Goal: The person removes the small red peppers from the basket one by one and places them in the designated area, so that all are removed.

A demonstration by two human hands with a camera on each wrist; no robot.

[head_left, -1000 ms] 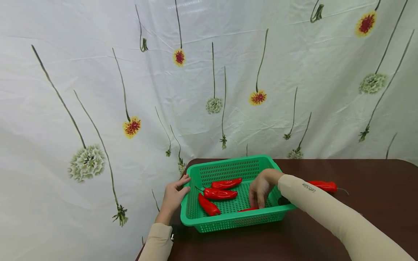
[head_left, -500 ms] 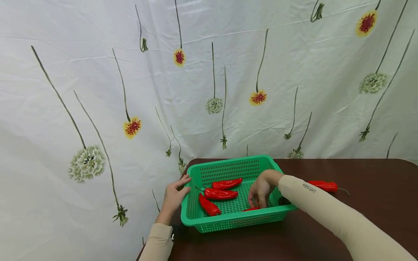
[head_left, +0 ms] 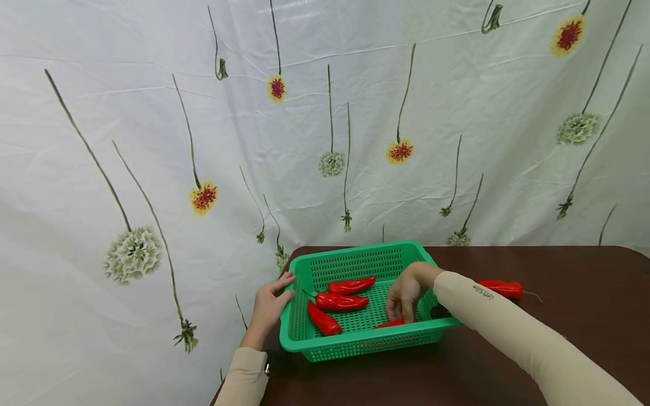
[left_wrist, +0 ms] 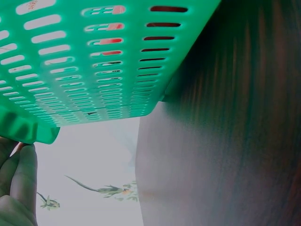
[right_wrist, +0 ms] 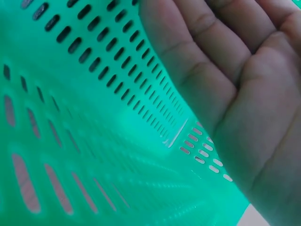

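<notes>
A green perforated plastic basket (head_left: 330, 345) stands on the dark brown table. My left hand (head_left: 270, 307) holds its left rim; in the left wrist view the fingers (left_wrist: 26, 174) meet the edge of the rim. Inside the basket, my right hand (head_left: 404, 296) points down near the front wall and pinches a long red pepper (head_left: 388, 325), mostly hidden by the wall and fingers. Three more red peppers lie toward the left: a rear one (head_left: 351, 286), a middle one with a stem (head_left: 342, 301) and a front one (head_left: 323, 318). The right wrist view shows the palm (right_wrist: 235, 94) beside the basket wall.
Another red pepper (head_left: 503, 288) lies on the table (head_left: 574, 299) right of the basket, partly behind the right sleeve (head_left: 508, 332). A white flowered curtain (head_left: 355, 124) hangs behind the table. Something small and dark (head_left: 439, 312) shows under the right wrist.
The right hand has stayed near the same spot, its fingers shifting slightly. The pepper under it has turned a little, and more of it shows right of the fingers. The left hand has not moved.
</notes>
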